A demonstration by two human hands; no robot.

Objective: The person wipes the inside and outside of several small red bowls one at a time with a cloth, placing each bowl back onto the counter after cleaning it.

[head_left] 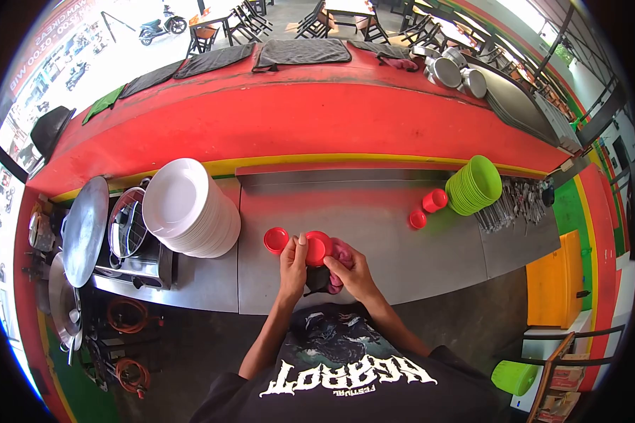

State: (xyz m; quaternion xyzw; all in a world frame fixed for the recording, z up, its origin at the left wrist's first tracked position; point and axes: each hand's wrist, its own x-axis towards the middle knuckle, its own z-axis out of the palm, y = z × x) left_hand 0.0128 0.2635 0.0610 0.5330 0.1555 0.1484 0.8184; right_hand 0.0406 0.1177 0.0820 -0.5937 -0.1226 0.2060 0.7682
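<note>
Both hands hold a small red plastic cup [317, 248] in front of my body, its round opening facing me. My left hand [291, 271] grips its left side, fingers closed on the rim. My right hand [355, 276] is closed at its right side, with a bunched pink cloth [341, 255] between hand and cup. A second red cup [276, 240] sits on the steel counter, just left of my left hand. Something dark, which I cannot make out, lies below the held cup. The right fingers are partly hidden by the cloth.
A tall stack of white plates [180, 201] stands left, beside a stove [137, 268] with pans. To the right are a red cup [436, 199], a smaller-looking one [418, 220], stacked green cups [476, 185] and cutlery [516, 204]. A red ledge [296, 116] runs behind.
</note>
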